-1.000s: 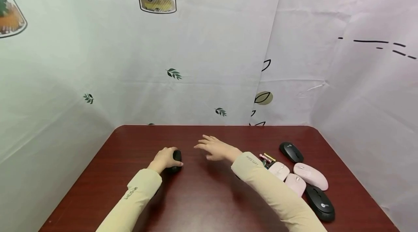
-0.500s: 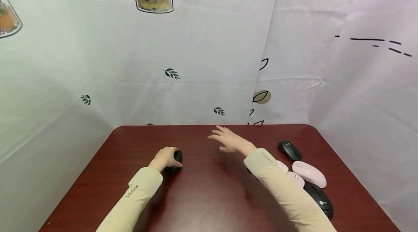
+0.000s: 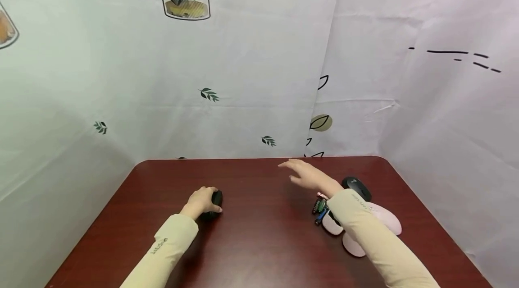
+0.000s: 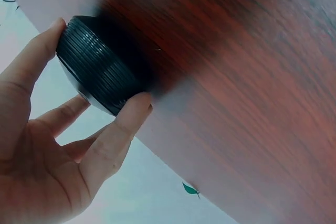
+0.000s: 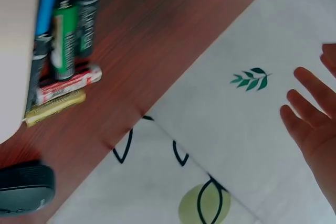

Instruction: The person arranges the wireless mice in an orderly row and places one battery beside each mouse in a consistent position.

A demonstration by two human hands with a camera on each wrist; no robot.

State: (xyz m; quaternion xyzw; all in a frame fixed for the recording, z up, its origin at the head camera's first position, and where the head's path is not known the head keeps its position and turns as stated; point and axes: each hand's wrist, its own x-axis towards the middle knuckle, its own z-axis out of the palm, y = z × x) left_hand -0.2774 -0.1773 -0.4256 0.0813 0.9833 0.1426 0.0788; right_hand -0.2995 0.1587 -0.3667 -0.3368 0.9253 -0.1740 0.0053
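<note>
On the left part of the table, my left hand [image 3: 200,202] grips a black mouse [image 3: 217,198], thumb on one side and fingers on the other. The left wrist view shows the ribbed side of this mouse [image 4: 100,61] between thumb and fingers. My right hand [image 3: 307,176] is raised over the back right of the table with fingers extended and nothing in them. Several batteries [image 3: 321,207] lie just in front of it, and the right wrist view shows green, red, blue and yellow batteries [image 5: 64,45] close together.
At the right, another black mouse [image 3: 357,188] and pink mice [image 3: 387,219] lie grouped, partly hidden by my right sleeve [image 3: 365,225]. The dark red table [image 3: 259,243] ends at a white patterned curtain [image 3: 251,53] behind it.
My right hand has moved rightward and its sleeve now covers part of the mice, while the batteries show again. The left hand keeps hold of the black mouse. The head view has shifted slightly.
</note>
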